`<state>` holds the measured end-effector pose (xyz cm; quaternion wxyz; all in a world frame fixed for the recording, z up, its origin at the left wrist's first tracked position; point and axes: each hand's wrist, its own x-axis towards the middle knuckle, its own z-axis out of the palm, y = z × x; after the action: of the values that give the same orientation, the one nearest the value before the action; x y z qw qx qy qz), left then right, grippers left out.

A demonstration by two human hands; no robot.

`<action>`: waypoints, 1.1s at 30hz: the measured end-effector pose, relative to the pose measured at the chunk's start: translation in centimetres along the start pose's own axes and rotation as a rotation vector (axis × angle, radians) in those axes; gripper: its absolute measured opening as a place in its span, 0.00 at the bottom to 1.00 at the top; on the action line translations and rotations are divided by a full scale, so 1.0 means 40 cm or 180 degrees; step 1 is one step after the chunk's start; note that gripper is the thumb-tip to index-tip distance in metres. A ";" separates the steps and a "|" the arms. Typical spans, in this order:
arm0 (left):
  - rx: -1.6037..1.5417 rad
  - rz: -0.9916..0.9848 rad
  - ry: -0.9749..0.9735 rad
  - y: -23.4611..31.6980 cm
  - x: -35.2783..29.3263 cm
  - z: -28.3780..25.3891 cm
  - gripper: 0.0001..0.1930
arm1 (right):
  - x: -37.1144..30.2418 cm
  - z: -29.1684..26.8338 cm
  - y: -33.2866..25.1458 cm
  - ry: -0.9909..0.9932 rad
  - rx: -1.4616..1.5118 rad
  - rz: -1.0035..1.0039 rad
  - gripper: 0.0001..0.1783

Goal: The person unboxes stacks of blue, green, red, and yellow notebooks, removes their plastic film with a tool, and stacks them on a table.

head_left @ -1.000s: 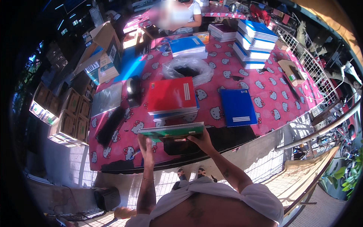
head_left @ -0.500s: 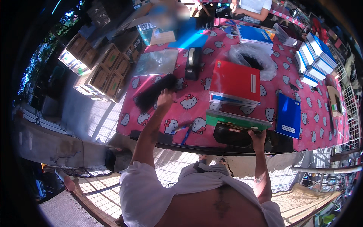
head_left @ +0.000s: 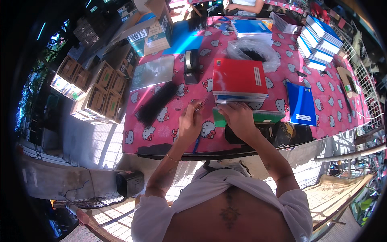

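My left hand (head_left: 191, 121) is closed in a pinch on a thin spiral binding coil (head_left: 203, 103), whose end sticks out toward the notebooks. My right hand (head_left: 238, 120) rests on the green notebook (head_left: 266, 117), fingers bent over its top edge near the left end. The green notebook stands on its long edge in front of a stack topped by a red notebook (head_left: 240, 78), with blue ones beneath. A dark block (head_left: 236, 134) sits just before it, partly hidden by my right wrist. Left of my left hand lies a bundle of black coils (head_left: 158, 104).
A tape dispenser (head_left: 191, 66) and clear plastic sheets (head_left: 153, 72) lie beyond the coils. A blue notebook (head_left: 301, 104) lies at right, with blue notebook stacks (head_left: 320, 42) behind. A plastic bag (head_left: 271, 54) and open carton (head_left: 151, 34) stand farther back. Another person's arm (head_left: 246, 7) shows at the far edge.
My left hand has left the black bundle with a coil and moved right, to the green notebook's left end. My right hand has moved left along the notebook from its right end.
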<state>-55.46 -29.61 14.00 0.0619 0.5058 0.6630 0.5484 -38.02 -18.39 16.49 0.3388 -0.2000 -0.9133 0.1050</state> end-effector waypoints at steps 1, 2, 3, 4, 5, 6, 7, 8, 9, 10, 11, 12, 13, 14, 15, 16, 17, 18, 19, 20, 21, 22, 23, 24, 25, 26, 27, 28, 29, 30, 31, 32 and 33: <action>0.0200 0.0336 -0.0069 0.033 -0.008 0.000 0.15 | 0.002 0.003 0.005 0.0067 0.0087 0.0017 0.11; 0.0398 0.0673 -0.0141 0.051 -0.014 0.004 0.14 | 0.004 0.005 0.009 0.0063 0.0068 0.0017 0.11; 0.0391 0.0677 -0.0124 0.051 -0.023 0.009 0.14 | 0.008 0.006 0.006 0.0110 0.0074 -0.0016 0.09; 0.0450 0.0495 -0.0154 0.046 -0.031 0.016 0.14 | 0.009 0.008 0.004 0.0158 0.0077 -0.0044 0.08; 0.0506 0.0316 -0.0190 0.042 -0.038 0.021 0.13 | 0.008 0.010 0.003 0.0160 0.0061 -0.0050 0.08; 0.0482 0.0351 -0.0200 0.040 -0.037 0.029 0.13 | 0.010 0.012 0.009 0.0143 0.0077 0.0008 0.08; 0.0331 0.0334 -0.0066 0.039 -0.035 0.037 0.12 | 0.011 0.014 0.015 0.0130 0.0089 0.0072 0.08; 0.0172 0.0321 0.0056 0.039 -0.035 0.046 0.11 | 0.010 0.016 0.021 0.0165 0.0043 0.0095 0.08; 0.0126 0.0378 0.0002 0.036 -0.031 0.055 0.11 | 0.007 0.018 0.027 0.0157 0.0053 0.0088 0.08; 0.0306 0.0571 0.0126 0.032 -0.027 0.060 0.11 | 0.007 0.015 0.030 0.0152 0.0041 0.0081 0.08; 0.0472 0.0769 0.0249 0.029 -0.026 0.062 0.12 | 0.006 0.014 0.027 0.0098 0.0026 0.0095 0.08; 0.0509 0.0731 0.0317 0.034 -0.023 0.071 0.11 | 0.007 0.009 0.029 0.0060 -0.0054 0.0139 0.09; 0.0539 0.0708 0.0401 0.042 -0.022 0.072 0.09 | 0.007 0.013 0.030 0.0107 -0.0005 0.0090 0.09; 0.0410 0.0628 0.0342 0.034 -0.028 0.068 0.09 | 0.009 0.025 0.029 0.0152 0.0058 0.0019 0.09; 0.0315 0.0536 0.0281 0.026 -0.033 0.061 0.10 | 0.014 0.035 0.025 0.0177 0.0047 -0.0022 0.09; 0.0235 0.0619 0.0219 0.030 -0.032 0.063 0.10 | 0.015 0.037 0.023 0.0183 0.0060 -0.0044 0.09; 0.0320 0.0597 0.0147 0.036 -0.029 0.068 0.09 | 0.013 0.032 0.030 0.0242 -0.0033 0.0011 0.09; 0.0441 0.0550 0.0094 0.038 -0.028 0.066 0.09 | 0.012 0.029 0.027 0.0194 0.0037 0.0034 0.08; 0.0407 0.0597 0.0062 0.031 -0.023 0.070 0.09 | 0.012 0.025 0.026 0.0143 0.0114 0.0049 0.08; 0.0314 0.0530 0.0096 0.021 -0.017 0.078 0.08 | 0.015 0.020 0.029 0.0176 0.0074 0.0071 0.08; 0.0230 0.0443 0.0128 0.017 -0.012 0.081 0.08 | 0.013 0.019 0.030 0.0155 0.0089 0.0093 0.08; 0.0213 0.0462 0.0109 0.013 -0.004 0.081 0.08 | 0.012 0.019 0.030 0.0131 0.0108 0.0108 0.08; 0.0382 0.0560 0.0141 0.009 0.003 0.080 0.06 | 0.011 0.020 0.029 0.0145 0.0089 0.0121 0.08; 0.0554 0.0663 0.0168 0.010 0.011 0.080 0.05 | 0.009 0.021 0.026 0.0117 0.0077 0.0118 0.08; 0.0544 0.0684 0.0152 0.012 0.015 0.080 0.05 | 0.010 0.022 0.025 0.0089 0.0067 0.0113 0.08; 0.0537 0.0713 0.0124 0.016 0.019 0.078 0.05 | 0.011 0.022 0.026 0.0106 0.0052 0.0127 0.08; 0.0535 0.0734 0.0095 0.018 0.019 0.076 0.06 | 0.011 0.024 0.026 0.0040 0.0061 0.0138 0.07; 0.0528 0.0745 0.0078 0.013 0.026 0.069 0.06 | 0.010 0.025 0.026 -0.0028 0.0069 0.0150 0.07; 0.0545 0.0686 -0.0146 0.002 0.038 0.057 0.06 | 0.009 0.025 0.028 -0.0017 0.0060 0.0167 0.07; 0.0570 0.0632 -0.0363 -0.003 0.051 0.044 0.07 | 0.010 0.023 0.027 0.0053 0.0087 0.0104 0.07; 0.0568 0.0650 -0.0375 -0.005 0.058 0.037 0.07 | 0.012 0.022 0.027 0.0123 0.0110 0.0043 0.07; 0.0644 0.0458 -0.0538 -0.006 0.062 0.029 0.06 | 0.012 0.021 0.026 0.0142 0.0100 0.0056 0.07; 0.0711 0.0284 -0.0722 0.003 0.070 0.031 0.06 | 0.013 0.016 0.028 0.0064 0.0109 0.0111 0.07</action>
<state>-55.93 -26.75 14.94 0.0554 0.5972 0.6854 0.4129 -38.46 -17.21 15.95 0.3495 -0.2112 -0.9043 0.1245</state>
